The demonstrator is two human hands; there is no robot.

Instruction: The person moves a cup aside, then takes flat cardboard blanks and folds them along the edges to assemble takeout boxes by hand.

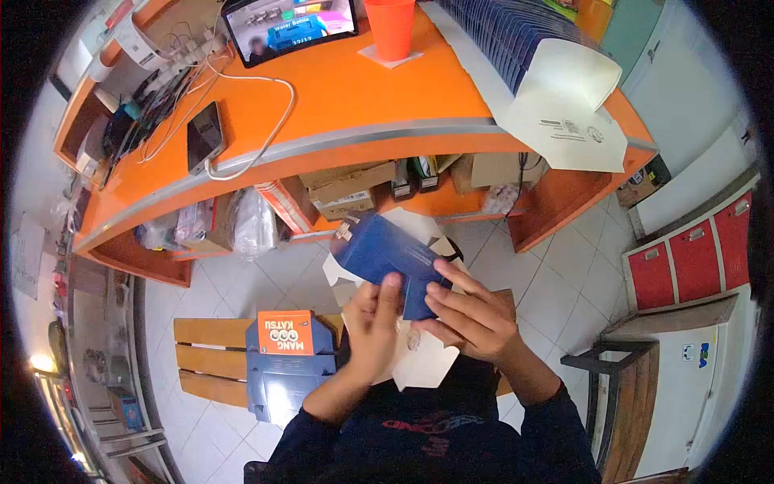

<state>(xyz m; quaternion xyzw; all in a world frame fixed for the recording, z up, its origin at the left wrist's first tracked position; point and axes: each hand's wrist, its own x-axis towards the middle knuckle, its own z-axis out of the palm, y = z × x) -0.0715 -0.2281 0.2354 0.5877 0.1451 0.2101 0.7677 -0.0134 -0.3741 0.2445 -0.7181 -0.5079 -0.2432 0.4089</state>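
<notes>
Both hands hold a dark blue folded carton piece [379, 246] above the lap. My left hand [375, 323] grips its lower left part, with the thumb pressed on the blue surface. Around its lower right part are the fingers of my right hand [472, 319]. Under the blue piece, pale cream card sheets [423, 355] with angled edges lie on the lap. To the left, a flat blue carton [290, 375] with an orange "MANG KATSU" panel [285, 333] rests on a slatted wooden bench.
An orange desk [322, 105] ahead carries a tablet [290, 31], an orange cup [389, 31], a phone [206, 137], cables and a long row of blue cartons [516, 40]. Boxes sit on its lower shelf. The wooden bench [211, 359] is at left, a metal-framed stool [617, 363] at right.
</notes>
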